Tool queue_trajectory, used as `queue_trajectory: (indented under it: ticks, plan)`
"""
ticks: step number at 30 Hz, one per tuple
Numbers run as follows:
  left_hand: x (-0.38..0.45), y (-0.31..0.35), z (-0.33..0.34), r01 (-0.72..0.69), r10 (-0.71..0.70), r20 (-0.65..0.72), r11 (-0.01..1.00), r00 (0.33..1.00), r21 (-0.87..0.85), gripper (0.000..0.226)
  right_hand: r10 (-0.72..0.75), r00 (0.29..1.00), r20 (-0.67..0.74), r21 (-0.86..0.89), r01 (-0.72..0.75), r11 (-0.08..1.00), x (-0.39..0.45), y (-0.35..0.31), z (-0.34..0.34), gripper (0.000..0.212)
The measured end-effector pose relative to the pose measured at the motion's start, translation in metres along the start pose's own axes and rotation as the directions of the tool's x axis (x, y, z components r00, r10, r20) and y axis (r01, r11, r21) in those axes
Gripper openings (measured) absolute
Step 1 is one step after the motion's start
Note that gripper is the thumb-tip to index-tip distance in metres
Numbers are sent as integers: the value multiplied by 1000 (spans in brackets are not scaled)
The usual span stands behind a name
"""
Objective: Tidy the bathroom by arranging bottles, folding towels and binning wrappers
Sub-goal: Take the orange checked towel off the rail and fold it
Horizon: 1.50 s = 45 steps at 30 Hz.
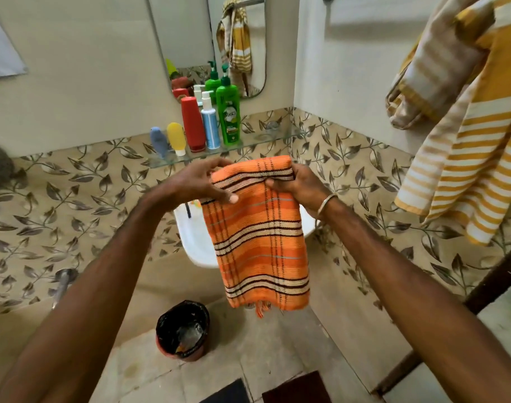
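Towel (260, 234) hangs long axis down from its top fold, pinched at both corners by left hand (203, 184) and right hand (295, 184).

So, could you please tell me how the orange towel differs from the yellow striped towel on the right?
The orange towel is folded narrow and gripped by both hands; the yellow striped towel hangs loose and untouched by the wall. The orange towel has a dark-lined plaid; the yellow striped towel has plain yellow and white bands. Both hang downward.
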<state>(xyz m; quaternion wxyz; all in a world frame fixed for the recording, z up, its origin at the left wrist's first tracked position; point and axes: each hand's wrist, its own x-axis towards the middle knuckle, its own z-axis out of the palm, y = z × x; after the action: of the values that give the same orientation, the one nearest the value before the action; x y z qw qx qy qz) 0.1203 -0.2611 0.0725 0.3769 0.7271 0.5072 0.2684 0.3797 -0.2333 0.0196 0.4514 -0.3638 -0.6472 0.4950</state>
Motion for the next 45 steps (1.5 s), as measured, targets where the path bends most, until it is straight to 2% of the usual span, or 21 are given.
queue_trajectory:
  ticks: [3, 5, 8, 10, 11, 13, 14, 15, 16, 18, 20, 22, 24, 26, 29, 32, 34, 37, 39, 42, 45]
  plan:
    - [23, -19, 2, -25, 46, 74, 963, 996, -267, 69, -25, 999, -36, 160, 30, 987, 13, -17, -26, 36]
    - [48, -21, 15, -8, 28, 36, 886, 999, -464, 72, -48, 985, -168, 172, 77, 982, 23, -22, -45, 48]
    - [89, -1, 34, -49, -19, -110, 812, 994, -582, 65, -187, 898, -397, -119, 152, 981, 39, -26, -68, 49]
    - [116, 21, 40, -91, -29, -186, 794, 982, -601, 47, -287, 839, -462, -245, 190, 951, 47, -27, -84, 37]
    - [127, 31, 40, -113, -29, -216, 780, 976, -616, 40, -319, 830, -458, -258, 219, 941, 49, -31, -91, 27]
    - [145, 50, 39, -178, -8, -275, 745, 961, -643, 32, -303, 861, -407, -191, 244, 951, 51, -38, -104, 16]
    - [156, 60, 38, -210, 14, -291, 728, 957, -653, 30, -289, 889, -356, -143, 253, 957, 53, -42, -113, 22]
    - [166, 70, 35, -240, 39, -307, 717, 951, -654, 30, -279, 918, -282, -119, 255, 959, 53, -47, -120, 37]
    - [175, 78, 30, -271, 61, -328, 714, 943, -645, 30, -277, 936, -218, -135, 252, 958, 55, -53, -126, 56]
    - [190, 92, 19, -333, 107, -380, 730, 919, -597, 29, -311, 939, -144, -274, 264, 925, 64, -66, -134, 88]
    - [204, 105, 4, -392, 171, -408, 734, 897, -554, 26, -375, 913, -160, -434, 277, 857, 78, -84, -136, 96]
    - [222, 118, -12, -465, 244, -460, 755, 854, -463, 22, -442, 873, -206, -552, 270, 789, 93, -108, -137, 93]
    - [242, 133, -26, -542, 317, -549, 780, 774, -313, 18, -516, 828, -219, -641, 276, 716, 109, -134, -140, 86]
    - [264, 153, -39, -596, 396, -645, 795, 653, -115, 25, -618, 751, -234, -695, 315, 647, 127, -160, -146, 75]
    - [297, 189, -57, -549, 466, -754, 819, 463, 168, 41, -714, 636, -292, -724, 340, 600, 152, -201, -160, 52]
    - [337, 231, -74, -516, 474, -791, 822, 387, 240, 47, -796, 527, -297, -846, 241, 476, 172, -237, -172, 43]
    - [363, 258, -81, -549, 509, -785, 792, 353, 267, 46, -821, 487, -298, -895, 158, 418, 186, -255, -183, 43]
    - [404, 296, -90, -600, 560, -757, 748, 338, 285, 45, -840, 444, -311, -934, 18, 356, 205, -279, -201, 44]
    - [428, 316, -90, -627, 600, -718, 721, 354, 294, 43, -824, 435, -363, -927, -78, 367, 213, -289, -209, 43]
    - [460, 333, -81, -669, 628, -661, 700, 411, 249, 42, -795, 430, -427, -903, -242, 354, 223, -294, -220, 44]
    - [485, 331, -66, -678, 633, -610, 706, 476, 204, 41, -752, 453, -478, -863, -402, 306, 229, -287, -227, 45]
